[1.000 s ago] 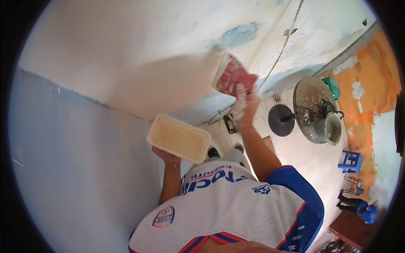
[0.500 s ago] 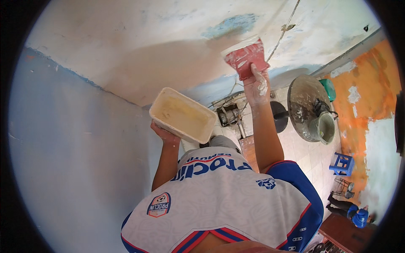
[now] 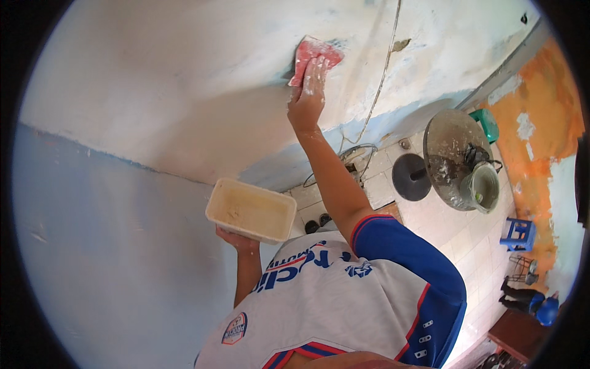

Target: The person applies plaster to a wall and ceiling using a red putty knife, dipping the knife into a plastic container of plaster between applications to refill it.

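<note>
Red scraper rests against the pale wall in the head view, held in my right hand, whose fingers press together along its face, probably to spread the push evenly over the blade. Lower left, my left hand grips the cream tub from underneath, mouth upward, likely so nothing spills; how far those hidden fingers spread, I cannot tell.
</note>
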Available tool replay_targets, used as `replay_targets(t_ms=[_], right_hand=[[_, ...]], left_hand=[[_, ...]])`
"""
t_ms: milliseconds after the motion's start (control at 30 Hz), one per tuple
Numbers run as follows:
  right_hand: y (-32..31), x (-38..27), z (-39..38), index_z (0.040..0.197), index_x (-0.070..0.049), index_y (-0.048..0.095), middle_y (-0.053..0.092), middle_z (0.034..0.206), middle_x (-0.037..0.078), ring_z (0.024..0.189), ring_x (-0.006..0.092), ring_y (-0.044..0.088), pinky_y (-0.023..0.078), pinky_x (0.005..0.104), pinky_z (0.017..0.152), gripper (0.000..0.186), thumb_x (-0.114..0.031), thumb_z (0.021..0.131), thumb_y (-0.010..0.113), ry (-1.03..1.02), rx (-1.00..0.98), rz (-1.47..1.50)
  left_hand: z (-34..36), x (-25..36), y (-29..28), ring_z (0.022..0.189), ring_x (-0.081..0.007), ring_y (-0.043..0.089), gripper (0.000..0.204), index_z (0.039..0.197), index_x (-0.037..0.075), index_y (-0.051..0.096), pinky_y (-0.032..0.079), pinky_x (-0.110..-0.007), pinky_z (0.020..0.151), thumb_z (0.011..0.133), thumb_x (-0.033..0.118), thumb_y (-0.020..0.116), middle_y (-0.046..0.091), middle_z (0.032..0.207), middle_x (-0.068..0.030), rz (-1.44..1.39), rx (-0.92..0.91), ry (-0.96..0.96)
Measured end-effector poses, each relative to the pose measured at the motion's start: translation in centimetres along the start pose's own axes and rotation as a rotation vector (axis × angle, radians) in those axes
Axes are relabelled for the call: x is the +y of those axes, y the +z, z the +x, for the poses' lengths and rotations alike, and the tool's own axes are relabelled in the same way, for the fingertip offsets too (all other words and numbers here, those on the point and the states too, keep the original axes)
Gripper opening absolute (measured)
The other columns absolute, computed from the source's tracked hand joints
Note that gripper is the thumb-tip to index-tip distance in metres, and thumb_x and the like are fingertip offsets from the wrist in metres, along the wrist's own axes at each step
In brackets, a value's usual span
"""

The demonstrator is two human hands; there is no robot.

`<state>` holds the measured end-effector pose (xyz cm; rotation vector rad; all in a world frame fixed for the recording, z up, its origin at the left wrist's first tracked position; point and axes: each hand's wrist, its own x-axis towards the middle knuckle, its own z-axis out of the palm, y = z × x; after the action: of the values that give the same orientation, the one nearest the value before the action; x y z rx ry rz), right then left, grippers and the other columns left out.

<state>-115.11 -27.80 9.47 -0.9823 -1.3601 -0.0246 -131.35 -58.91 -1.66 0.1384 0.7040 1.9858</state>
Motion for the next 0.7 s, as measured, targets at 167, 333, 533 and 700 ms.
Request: replay_targets(t_ms=[167, 333, 533, 700], right_hand=[[0.2, -0.5, -2.7, 0.147, 0.01, 0.048, 0.048, 0.151, 0.032, 0.144, 0.0502, 0.041, 0.035, 0.0512, 0.121, 0.055, -0.003, 0.094, 0.059, -0.006, -0.054, 0.016], [-3.4, -1.7, -6.7, 0.15, 0.008, 0.045, 0.048, 0.153, 0.028, 0.143, 0.0472, 0.045, 0.039, 0.0516, 0.119, 0.054, -0.002, 0.097, 0.055, -0.091, -0.206, 0.022], [-8.7, -1.2, -2.3, 0.147, 0.003, 0.052, 0.057, 0.145, 0.029, 0.137, 0.0406, 0.055, 0.047, 0.0416, 0.111, 0.041, -0.008, 0.11, 0.038, -0.006, 0.054, 0.084], [-11.1, -1.0, -1.8, 0.134, 0.007, 0.058, 0.072, 0.114, 0.018, 0.094, 0.0242, 0.069, 0.054, 0.0354, 0.086, 0.035, -0.015, 0.107, 0.053, 0.469, 0.028, 0.14]], left_hand=[[-2.9, 0.1, -0.4, 0.134, -0.032, 0.054, 0.068, 0.149, 0.014, 0.05, 0.048, -0.051, 0.109, 0.099, 0.057, 0.033, 0.055, 0.147, -0.0079, 0.004, 0.095, -0.049], [-2.8, 0.0, -1.9, 0.133, -0.0329, 0.054, 0.068, 0.149, 0.014, 0.051, 0.048, -0.052, 0.109, 0.098, 0.057, 0.035, 0.055, 0.147, -0.0089, -0.009, 0.103, -0.078], [-1.0, 0.0, -2.2, 0.132, -0.0347, 0.056, 0.069, 0.15, 0.012, 0.05, 0.047, -0.052, 0.11, 0.098, 0.057, 0.038, 0.056, 0.147, -0.0104, -0.072, 0.018, -0.058], [0.2, 1.1, -0.1, 0.135, -0.0328, 0.054, 0.072, 0.151, 0.013, 0.049, 0.047, -0.051, 0.112, 0.098, 0.06, 0.037, 0.056, 0.149, -0.0076, 0.019, -0.026, 0.007]])
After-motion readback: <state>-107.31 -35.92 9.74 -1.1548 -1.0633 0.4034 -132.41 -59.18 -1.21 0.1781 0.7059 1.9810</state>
